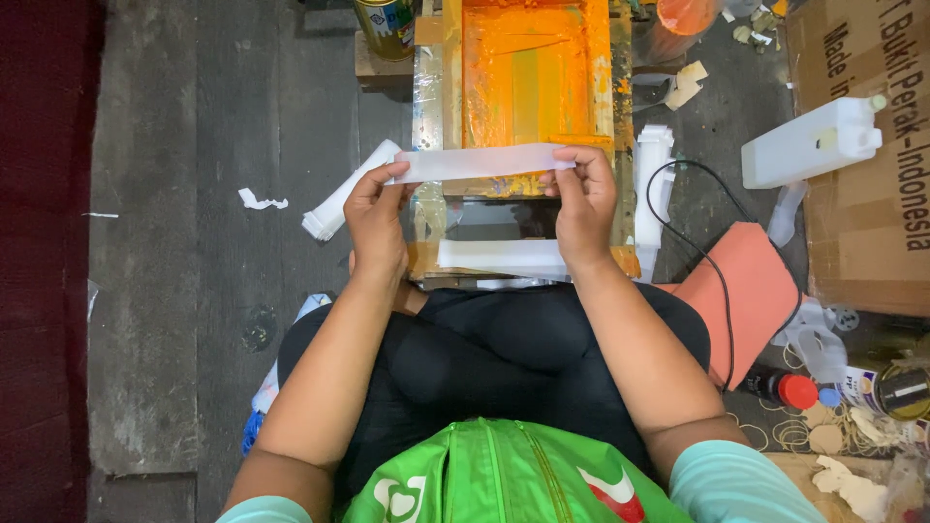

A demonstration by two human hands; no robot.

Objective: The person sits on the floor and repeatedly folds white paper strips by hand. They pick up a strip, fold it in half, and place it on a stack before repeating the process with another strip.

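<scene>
Both hands are raised in front of a seated person, each pinching one end of a thin, translucent white strip [481, 162] stretched flat between them. Left hand [374, 219] grips the strip's left end between thumb and fingers; right hand [583, 202] grips the right end the same way, so the hands are well apart and the strip runs level between them, near the middle of the scene.

Nearest the viewer is a glossy green jacket [494, 475], then dark-clothed legs folded on a worn grey plank floor [184, 320].

Just beyond the hands sits a wooden-framed printing screen [528, 73], its mesh thickly smeared with wet orange ink. A second white strip [499, 256] lies flat on the frame's near edge. A rolled stack of white strips [339, 199] lies left of the frame, and another stack [653, 160] stands along its right side.

To the right lie a flat salmon-coloured pad [746, 291] crossed by a black cable [712, 261], a white plastic jug [812, 143] on its side, and a brown cardboard box [872, 194]. At far left of the frame stands a metal tin [386, 25].
</scene>
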